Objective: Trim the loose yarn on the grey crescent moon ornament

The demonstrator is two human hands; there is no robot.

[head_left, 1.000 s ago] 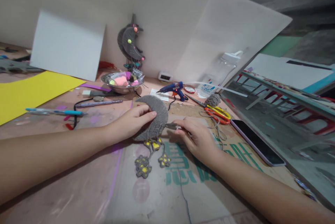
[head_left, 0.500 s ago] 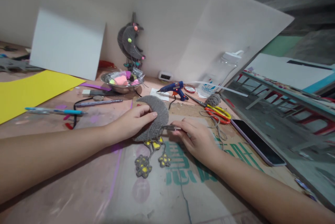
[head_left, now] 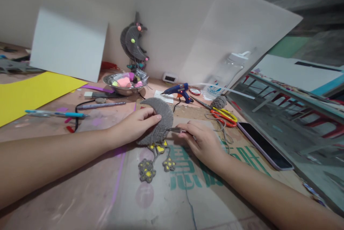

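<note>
My left hand (head_left: 142,124) grips a crescent moon (head_left: 164,115) wrapped in grey yarn, thumb across its front. From the moon's lower end hang several small grey-and-yellow charms (head_left: 147,170), which lie on the plastic-covered cardboard. Pinched in my right hand (head_left: 202,142) is a pair of metal tweezers (head_left: 176,130). Their tips meet the moon's lower right edge; whether they grip a strand there is too small to tell.
Behind the moon stand a blue glue gun (head_left: 176,89) and a metal bowl (head_left: 126,88) of craft bits. To the right lie scissors (head_left: 224,116), a ball of grey yarn (head_left: 219,102) and a phone (head_left: 264,145). A pen (head_left: 56,114) and yellow sheet (head_left: 40,94) lie left.
The tweezers have turned slightly at the moon's edge. Both hands and the moon stay nearly where they were.
</note>
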